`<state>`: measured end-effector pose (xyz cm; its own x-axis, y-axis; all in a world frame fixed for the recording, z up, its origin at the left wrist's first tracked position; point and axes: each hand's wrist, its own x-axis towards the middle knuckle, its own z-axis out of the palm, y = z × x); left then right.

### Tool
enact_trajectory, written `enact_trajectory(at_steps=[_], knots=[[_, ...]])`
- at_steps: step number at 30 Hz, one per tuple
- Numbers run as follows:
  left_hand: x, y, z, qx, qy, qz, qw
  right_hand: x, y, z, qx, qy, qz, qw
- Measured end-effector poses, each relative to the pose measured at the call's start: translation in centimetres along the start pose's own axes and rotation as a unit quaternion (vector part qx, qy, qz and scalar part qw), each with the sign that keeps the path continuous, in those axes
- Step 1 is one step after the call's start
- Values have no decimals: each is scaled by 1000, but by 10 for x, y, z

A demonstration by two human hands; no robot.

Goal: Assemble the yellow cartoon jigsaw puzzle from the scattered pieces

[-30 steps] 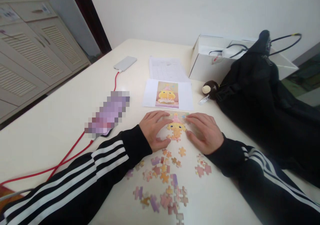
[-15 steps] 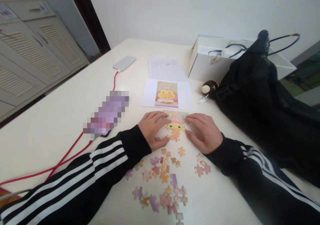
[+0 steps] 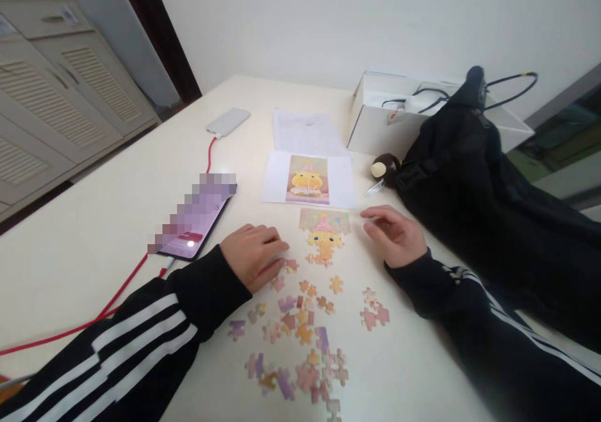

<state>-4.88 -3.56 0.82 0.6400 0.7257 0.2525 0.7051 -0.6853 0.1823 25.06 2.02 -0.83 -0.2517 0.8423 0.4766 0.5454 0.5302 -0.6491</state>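
Puzzle section (image 3: 323,237), the joined part showing a yellow figure with a pink hat, lies flat on the desk (image 3: 94,234) between the two hands, touched by neither. From the head camera, the left hand (image 3: 253,264) rests palm down just to its left and a little nearer the person, fingers loosely curled, fingertips at a pink loose piece (image 3: 291,263); whether it grips that piece cannot be told. The right hand (image 3: 394,235) lies relaxed and empty to the section's right, fingers pointing toward it, apart from it. Loose pieces (image 3: 300,340) are scattered nearer the person. A reference picture (image 3: 307,179) lies just beyond the section, a phone (image 3: 195,221) to the left, a black bag (image 3: 474,178) to the right.
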Motion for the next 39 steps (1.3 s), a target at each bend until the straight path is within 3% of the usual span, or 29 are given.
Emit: enact_trajectory(at_steps=[4,15,21,25,28,34,39], knots=[[-10,4,-5,14,-24,7,1000,-1,0,1,3,-4,5,1000],[-18,6,-5,41,42,30,998,1,-11,-2,-48,-43,-74,995],[-23,4,-7,1,34,22,999,2,-12,-3,-60,-55,-85,993],[-24,5,-6,-29,61,20,998,1,-12,-2,-55,-56,-95,992],[-24,5,0,-30,87,39,995,1,-11,-1,-55,-55,-97,992],[-25,6,15,-7,88,58,994,2,-11,-1,-52,-54,-99,992],[-22,4,7,2,103,49,993,2,-13,-2,-56,-54,-93,993]])
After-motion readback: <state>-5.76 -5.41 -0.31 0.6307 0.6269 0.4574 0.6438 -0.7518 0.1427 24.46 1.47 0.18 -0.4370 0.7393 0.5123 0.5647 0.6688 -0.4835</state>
